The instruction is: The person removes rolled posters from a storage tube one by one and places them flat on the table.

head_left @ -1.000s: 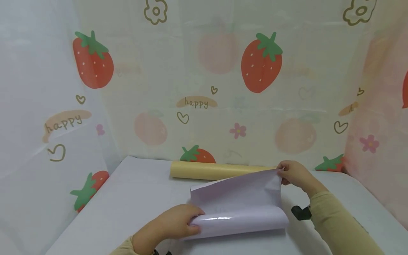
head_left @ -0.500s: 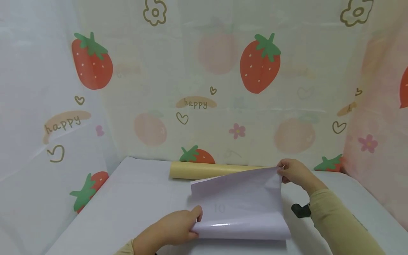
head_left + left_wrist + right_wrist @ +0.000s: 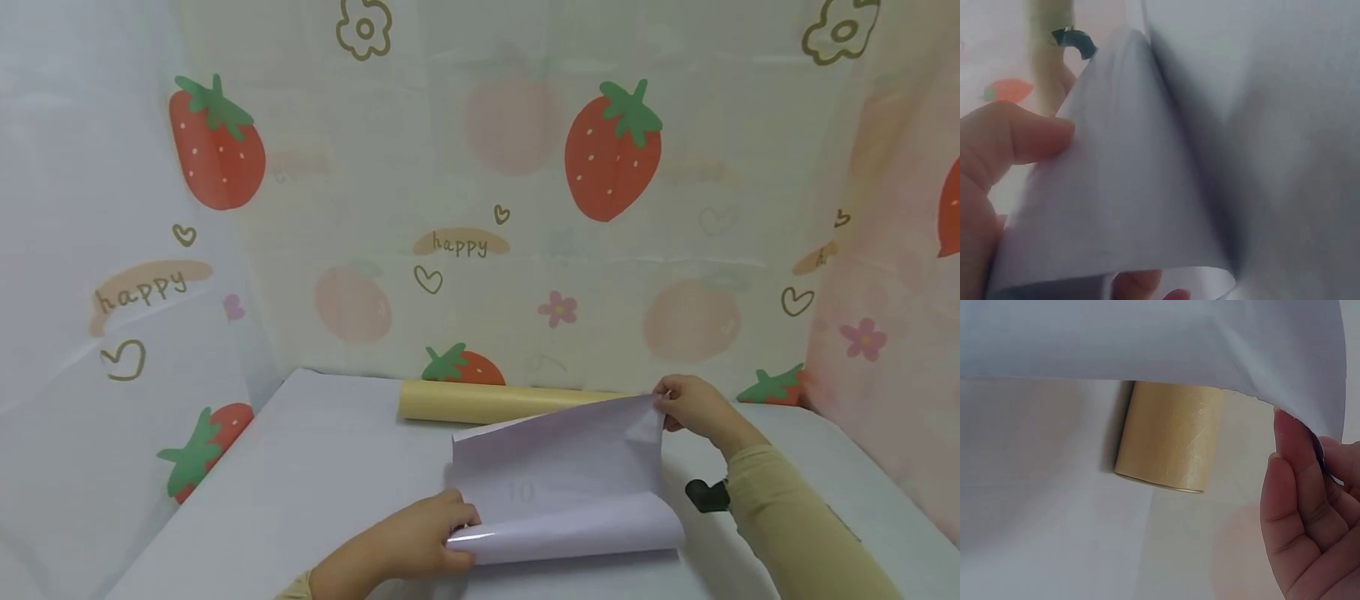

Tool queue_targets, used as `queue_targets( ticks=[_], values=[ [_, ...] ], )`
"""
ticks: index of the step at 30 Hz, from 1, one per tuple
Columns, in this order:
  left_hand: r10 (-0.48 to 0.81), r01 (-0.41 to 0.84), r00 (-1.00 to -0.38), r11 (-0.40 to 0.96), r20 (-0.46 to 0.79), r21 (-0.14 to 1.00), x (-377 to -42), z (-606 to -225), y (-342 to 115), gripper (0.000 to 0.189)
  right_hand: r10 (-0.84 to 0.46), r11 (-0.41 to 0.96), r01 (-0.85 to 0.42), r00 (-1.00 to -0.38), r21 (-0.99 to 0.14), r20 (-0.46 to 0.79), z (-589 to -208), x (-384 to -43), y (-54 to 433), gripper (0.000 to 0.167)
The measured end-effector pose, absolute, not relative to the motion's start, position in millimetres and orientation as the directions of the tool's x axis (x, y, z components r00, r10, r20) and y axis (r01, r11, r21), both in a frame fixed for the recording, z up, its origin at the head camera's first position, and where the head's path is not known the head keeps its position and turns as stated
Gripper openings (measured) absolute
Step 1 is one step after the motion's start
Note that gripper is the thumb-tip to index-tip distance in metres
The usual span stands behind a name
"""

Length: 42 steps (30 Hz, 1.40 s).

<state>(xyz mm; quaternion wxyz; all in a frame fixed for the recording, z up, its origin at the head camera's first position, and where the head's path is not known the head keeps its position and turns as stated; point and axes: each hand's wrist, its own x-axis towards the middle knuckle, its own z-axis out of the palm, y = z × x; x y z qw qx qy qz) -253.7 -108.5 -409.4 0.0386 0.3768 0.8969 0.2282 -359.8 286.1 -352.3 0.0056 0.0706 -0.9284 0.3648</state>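
Note:
A white glossy sheet of paper [image 3: 555, 467] stands slanted in the middle of the head view, its near edge curled into a loose roll [image 3: 570, 533]. My left hand [image 3: 420, 533] grips the left end of that curl. In the left wrist view the thumb [image 3: 1041, 134] lies on the outside of the paper, and fingertips [image 3: 1138, 284] show within the curl. At the upper right corner, my right hand [image 3: 693, 412] pinches the sheet between thumb and fingers and holds it raised. Faint marks like "10" show through the paper.
Behind the sheet, a yellowish roll [image 3: 480, 402] lies along the back of the white table [image 3: 322, 467]; one end of it [image 3: 1169, 437] shows in the right wrist view. A strawberry-print curtain [image 3: 525, 200] surrounds the table. A black wrist strap piece [image 3: 707, 496] sits by the right sleeve.
Half a second ago the sheet's near part hung flatter; now it is curled up more. My left fingers and thumb have shifted on its edge. The right hand has barely moved.

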Motion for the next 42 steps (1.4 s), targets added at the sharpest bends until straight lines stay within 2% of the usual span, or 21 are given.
queue_targets(
  ticks=[5,8,11,16,24,28,31,36,42],
  values=[
    [0.706,0.623,-0.707,0.587,0.050,0.517,-254,-412,-109,0.018,-0.117,0.744,-0.123,-0.992,-0.657,0.053,-352,-362,286,0.011],
    [0.700,0.602,-0.714,0.608,0.009,0.517,-253,-412,-110,0.021,-0.119,0.748,-0.123,-0.992,-0.652,0.052,-352,-362,286,0.012],
    [0.706,0.639,-0.708,0.633,0.013,0.437,-251,-410,-108,0.023,-0.122,0.750,-0.126,-0.991,-0.650,0.052,-352,-362,287,0.012],
    [0.742,0.735,-0.664,0.625,0.092,0.263,-248,-409,-105,0.027,-0.110,0.755,-0.111,-0.993,-0.647,0.043,-353,-363,288,0.012],
    [0.752,0.778,-0.628,0.605,0.201,0.166,-248,-418,-103,0.038,-0.115,0.760,-0.126,-0.992,-0.638,0.059,-352,-363,292,0.012],
    [0.726,0.749,-0.662,0.631,0.186,0.202,-249,-420,-105,0.051,-0.119,0.760,-0.135,-0.991,-0.636,0.068,-351,-363,295,0.013],
    [0.702,0.714,-0.693,0.639,0.163,0.286,-250,-420,-105,0.056,-0.113,0.761,-0.129,-0.991,-0.636,0.066,-351,-364,296,0.013],
    [0.675,0.699,-0.703,0.601,0.223,0.387,-250,-416,-107,0.039,-0.110,0.761,-0.132,-0.991,-0.635,0.074,-351,-366,297,0.013],
    [0.646,0.726,-0.684,0.554,0.339,0.408,-244,-403,-108,0.040,-0.112,0.765,-0.131,-0.991,-0.631,0.071,-349,-368,300,0.015]
  ],
)
